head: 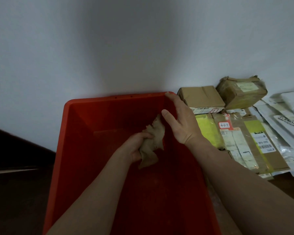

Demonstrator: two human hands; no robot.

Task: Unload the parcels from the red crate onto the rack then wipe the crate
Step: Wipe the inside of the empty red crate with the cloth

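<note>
Crate (pixel 85 158) — near end off-frame

pale wall (pixel 109 48) behind; dark surface (pixel 15 192) lower left.
</note>
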